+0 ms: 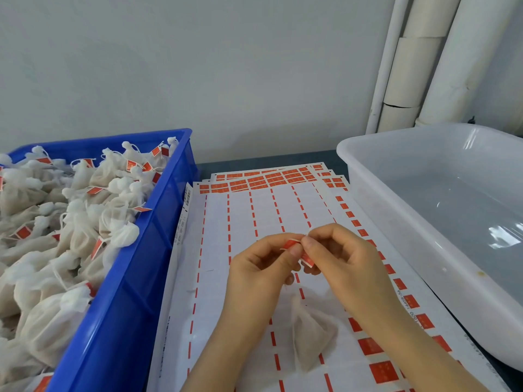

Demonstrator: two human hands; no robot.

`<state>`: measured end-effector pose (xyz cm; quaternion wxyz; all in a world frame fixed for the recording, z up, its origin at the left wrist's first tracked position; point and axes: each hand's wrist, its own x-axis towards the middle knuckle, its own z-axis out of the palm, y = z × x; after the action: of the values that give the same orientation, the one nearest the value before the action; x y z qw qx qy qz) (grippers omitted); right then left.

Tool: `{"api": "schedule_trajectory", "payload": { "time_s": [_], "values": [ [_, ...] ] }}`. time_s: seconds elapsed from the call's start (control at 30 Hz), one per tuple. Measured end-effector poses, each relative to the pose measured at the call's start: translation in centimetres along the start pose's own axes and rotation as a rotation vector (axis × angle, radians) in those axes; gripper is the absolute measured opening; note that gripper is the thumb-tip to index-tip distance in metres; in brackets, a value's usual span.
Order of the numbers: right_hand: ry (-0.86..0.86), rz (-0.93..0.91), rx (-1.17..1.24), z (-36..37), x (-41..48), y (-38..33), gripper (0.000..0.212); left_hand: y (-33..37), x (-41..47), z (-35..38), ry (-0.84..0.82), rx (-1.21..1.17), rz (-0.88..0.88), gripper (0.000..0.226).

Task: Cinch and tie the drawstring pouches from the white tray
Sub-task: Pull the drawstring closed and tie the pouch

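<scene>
Both hands were over the label sheet. Left hand: thumb and forefinger pinched 1 red tag, other fingers curled. Right hand: thumb and forefinger pinched the same tag, which was folded between the 2 grips. 1 mesh pouch sat under the hands, over the sheet's near half; whether it touched the sheet could not be told. Blue crate stood left of the sheet, heaped with tied pouches bearing red tags. White tray stood right of the sheet. Barcode at the sheet's far-left corner; edge print and label text were too small to read
</scene>
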<state>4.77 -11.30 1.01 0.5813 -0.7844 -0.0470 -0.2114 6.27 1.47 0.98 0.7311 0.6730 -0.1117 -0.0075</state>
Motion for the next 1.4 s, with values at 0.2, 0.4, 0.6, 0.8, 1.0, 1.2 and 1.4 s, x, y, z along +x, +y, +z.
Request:
{"api": "schedule_trajectory", "payload": {
  "time_s": [0.2,0.4,0.6,0.8,1.0,1.2,1.4],
  "values": [
    [-0.001,0.036,-0.013,-0.3,0.2,0.3,0.013,0.1,-0.1,0.1,0.030,0.113,0.081,0.018],
    [-0.085,0.107,-0.050,-0.5,0.6,0.4,0.011,-0.2,0.1,0.3,0.071,0.284,0.085,0.042],
    [-0.033,0.155,-0.030,-0.5,0.6,0.4,0.008,-0.3,0.2,0.3,0.094,0.219,0.078,0.034],
    [-0.005,0.152,-0.069,-0.4,0.6,0.3,0.005,-0.6,0.3,0.2,0.158,0.218,0.098,0.032],
    [0.070,0.119,-0.140,-0.4,0.6,0.1,0.006,-1.0,0.0,0.3,0.159,0.381,0.170,0.013],
    [0.052,0.108,-0.137,-0.3,0.5,-0.1,0.006,-0.9,-0.1,0.2,0.192,0.390,0.157,0.022],
    [0.054,0.109,-0.115,-0.3,0.4,-0.4,0.014,-1.1,-0.1,0.6,0.187,0.393,0.116,0.026]
  ]
}}
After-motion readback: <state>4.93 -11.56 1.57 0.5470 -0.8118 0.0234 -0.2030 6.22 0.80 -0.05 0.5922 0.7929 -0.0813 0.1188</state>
